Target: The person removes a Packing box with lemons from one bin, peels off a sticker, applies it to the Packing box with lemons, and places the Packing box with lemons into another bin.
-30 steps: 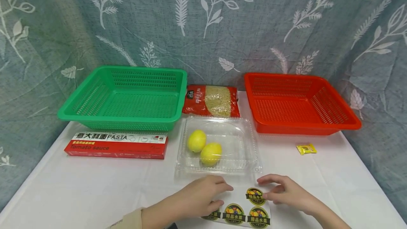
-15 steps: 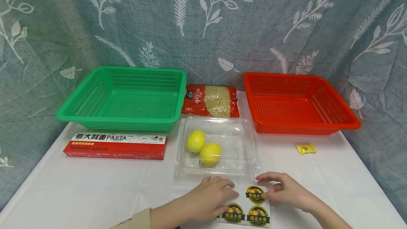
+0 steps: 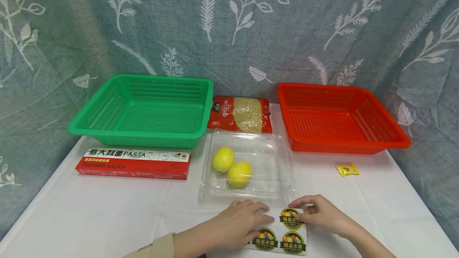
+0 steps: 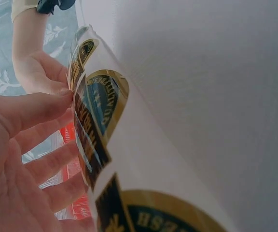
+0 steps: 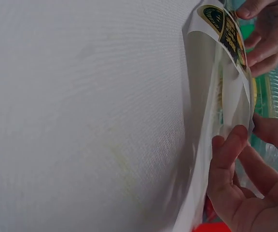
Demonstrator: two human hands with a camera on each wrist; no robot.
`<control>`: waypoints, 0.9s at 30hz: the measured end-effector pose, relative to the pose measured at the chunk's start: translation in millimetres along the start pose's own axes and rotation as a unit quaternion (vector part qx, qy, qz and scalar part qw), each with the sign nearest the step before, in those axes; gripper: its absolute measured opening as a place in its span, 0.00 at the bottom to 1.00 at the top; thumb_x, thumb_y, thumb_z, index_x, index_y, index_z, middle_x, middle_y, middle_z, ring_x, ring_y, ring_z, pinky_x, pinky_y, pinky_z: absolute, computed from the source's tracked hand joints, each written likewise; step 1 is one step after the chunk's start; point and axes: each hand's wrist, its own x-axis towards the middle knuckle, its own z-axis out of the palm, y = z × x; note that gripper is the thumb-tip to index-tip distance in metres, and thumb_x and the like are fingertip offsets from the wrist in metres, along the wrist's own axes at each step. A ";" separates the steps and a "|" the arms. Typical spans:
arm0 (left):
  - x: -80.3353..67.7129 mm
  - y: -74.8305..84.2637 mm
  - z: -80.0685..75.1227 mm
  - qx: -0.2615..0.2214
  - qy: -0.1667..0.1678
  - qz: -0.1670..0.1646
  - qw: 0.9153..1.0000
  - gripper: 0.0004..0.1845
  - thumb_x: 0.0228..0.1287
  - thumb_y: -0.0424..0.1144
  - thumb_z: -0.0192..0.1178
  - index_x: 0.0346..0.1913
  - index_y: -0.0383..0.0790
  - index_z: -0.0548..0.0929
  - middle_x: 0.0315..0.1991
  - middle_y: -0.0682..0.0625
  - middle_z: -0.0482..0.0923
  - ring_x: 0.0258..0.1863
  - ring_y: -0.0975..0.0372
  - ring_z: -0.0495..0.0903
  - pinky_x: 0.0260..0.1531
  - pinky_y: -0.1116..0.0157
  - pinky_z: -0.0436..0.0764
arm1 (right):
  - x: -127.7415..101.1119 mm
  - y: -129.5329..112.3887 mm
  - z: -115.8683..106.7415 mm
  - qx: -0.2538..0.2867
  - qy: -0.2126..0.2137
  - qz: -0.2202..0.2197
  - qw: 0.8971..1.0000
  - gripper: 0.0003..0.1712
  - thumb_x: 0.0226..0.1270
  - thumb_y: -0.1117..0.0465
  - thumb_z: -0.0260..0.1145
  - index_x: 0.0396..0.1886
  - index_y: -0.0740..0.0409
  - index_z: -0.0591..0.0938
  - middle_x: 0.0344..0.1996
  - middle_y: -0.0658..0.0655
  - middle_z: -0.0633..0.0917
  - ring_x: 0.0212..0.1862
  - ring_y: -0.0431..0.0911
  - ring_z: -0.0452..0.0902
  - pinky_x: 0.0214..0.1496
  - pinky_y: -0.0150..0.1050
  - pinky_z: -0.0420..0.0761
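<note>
Stickers [image 3: 293, 243], round, black and gold with fruit printed on them, sit on a white sheet [image 3: 275, 228] at the near side of the desk [image 3: 143, 206], just in front of a clear tub [image 3: 269, 166]. Three show nearly whole, and a sliver of a fourth peeks out by the left hand [image 3: 244, 223]. That hand lies over the left part of the sheet, its fingers loosely spread, its thumb touching the sheet's edge in the left wrist view; it has no grip on anything. The right hand [image 3: 322, 216] pinches the sheet's right edge between thumb and fingers, the thumb beside the upper sticker. The sheet bows up from the desk in both wrist views, though the right one is too blurred and close to say whether any sticker is lifting. In the tub, two lemons [image 3: 223, 159] touch or nearly touch, both toward its left side. A green basket [image 3: 136, 133] stands at the back left and a red basket [image 3: 344, 145] at the back right, with a red bag [image 3: 247, 114] lying between them. A pasta box [image 3: 132, 166] lies before the green basket, and a small yellow packet [image 3: 347, 170] before the red one. Behind hangs a grey-green curtain [image 3: 222, 59] with white leaves.
</note>
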 end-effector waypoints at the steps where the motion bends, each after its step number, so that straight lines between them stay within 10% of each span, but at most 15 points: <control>1: 0.1 0.0 0.1 0.000 0.001 0.000 1.000 0.22 0.58 0.43 0.62 0.58 0.54 0.75 0.58 0.55 0.69 0.54 0.61 0.70 0.47 0.57 0.72 | 0.3 -0.1 0.1 -0.003 0.002 -0.002 1.000 0.19 0.56 0.62 0.67 0.46 0.69 0.79 0.43 0.63 0.80 0.33 0.46 0.78 0.31 0.35 0.80; 27: -8.1 3.2 6.2 0.019 -0.034 -0.017 0.999 0.24 0.63 0.44 0.56 0.62 0.55 0.70 0.64 0.56 0.62 0.61 0.60 0.62 0.45 0.48 0.74 | 4.1 1.8 7.5 -0.043 0.041 -0.042 0.997 0.04 0.60 0.67 0.60 0.33 0.65 0.77 0.24 0.54 0.78 0.23 0.38 0.71 0.24 0.31 0.73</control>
